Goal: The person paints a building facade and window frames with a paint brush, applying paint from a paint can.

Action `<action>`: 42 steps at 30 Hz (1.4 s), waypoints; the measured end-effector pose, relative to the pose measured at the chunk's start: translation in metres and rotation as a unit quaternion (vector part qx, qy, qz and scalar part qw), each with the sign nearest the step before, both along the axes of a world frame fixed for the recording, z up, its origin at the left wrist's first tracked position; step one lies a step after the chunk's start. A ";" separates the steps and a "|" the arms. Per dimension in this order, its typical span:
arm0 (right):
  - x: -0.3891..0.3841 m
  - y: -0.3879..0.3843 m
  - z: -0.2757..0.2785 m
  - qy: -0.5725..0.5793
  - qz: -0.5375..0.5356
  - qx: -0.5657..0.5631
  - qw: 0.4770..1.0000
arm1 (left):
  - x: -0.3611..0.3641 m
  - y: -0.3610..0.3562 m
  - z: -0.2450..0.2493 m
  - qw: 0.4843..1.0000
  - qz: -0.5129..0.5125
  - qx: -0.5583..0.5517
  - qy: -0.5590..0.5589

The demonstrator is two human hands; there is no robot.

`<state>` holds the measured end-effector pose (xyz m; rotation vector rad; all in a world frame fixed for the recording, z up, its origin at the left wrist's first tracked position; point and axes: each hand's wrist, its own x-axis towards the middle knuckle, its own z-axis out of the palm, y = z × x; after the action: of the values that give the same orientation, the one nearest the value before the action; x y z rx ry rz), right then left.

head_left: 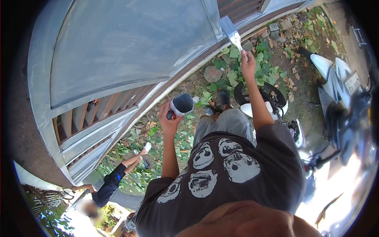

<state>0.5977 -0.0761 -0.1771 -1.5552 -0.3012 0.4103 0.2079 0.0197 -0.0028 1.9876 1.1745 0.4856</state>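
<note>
In my right hand point(247, 63) is a paintbrush point(235, 38), gripped by its handle. Its grey-coated bristles touch or nearly touch the frame at the lower edge of a grey-painted wooden panel point(130, 51). Around a cup-like container point(182, 103) with dark grey paint inside, my left hand point(169, 118) is closed at chest height, in front of the slatted section. A small dark and orange item point(171, 115) shows by the left fingers; what it is I cannot make out.
Leafy ground plants point(260, 59) and stones point(213, 74) border the wall's base. Motorbikes stand on the right, one with a white body point(335, 75); a wheel point(278, 96) is close by my right arm. Wooden slats point(100, 108) sit below the panel. Another person point(112, 179) stands at lower left by the wall.
</note>
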 end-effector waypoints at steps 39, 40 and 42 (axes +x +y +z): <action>-0.033 0.061 -0.034 0.020 -0.096 -0.226 0.969 | -0.001 -0.004 -0.005 1.000 -0.021 0.003 0.002; -0.038 0.058 -0.021 0.019 -0.114 -0.145 0.983 | -0.001 -0.004 -0.004 1.000 -0.018 0.003 -0.001; -0.043 0.055 -0.011 -0.016 -0.140 -0.072 0.987 | 0.002 -0.002 -0.007 1.000 -0.014 0.004 -0.007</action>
<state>0.5551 -0.0213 -0.1877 -1.7191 -0.0749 0.1908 0.2099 0.0176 -0.0097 2.0022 1.1355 0.4896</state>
